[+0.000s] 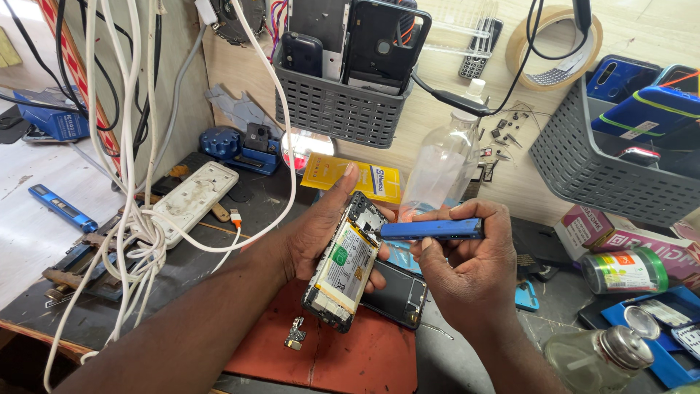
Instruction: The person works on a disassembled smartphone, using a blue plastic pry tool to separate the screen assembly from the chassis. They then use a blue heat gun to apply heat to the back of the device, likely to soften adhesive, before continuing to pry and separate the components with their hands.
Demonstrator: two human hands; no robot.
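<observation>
My left hand [312, 232] holds an opened phone [344, 264] with its back off, the battery and circuit board showing, tilted above a red work mat [343, 352]. My right hand [467, 263] grips a blue screwdriver-like tool [432, 230], held level with its tip at the phone's upper end. A black phone back cover [399, 292] lies on the mat just under the hands. A small metal part [295, 333] rests on the mat to the left.
Two grey baskets [332, 109] [583, 171] holding phones hang on the wall. White cables [135, 211] dangle at left over a power strip [191, 198]. A clear plastic bottle [441, 164], a glass bottle [598, 357], a can [625, 271] and a tape roll [555, 45] stand around.
</observation>
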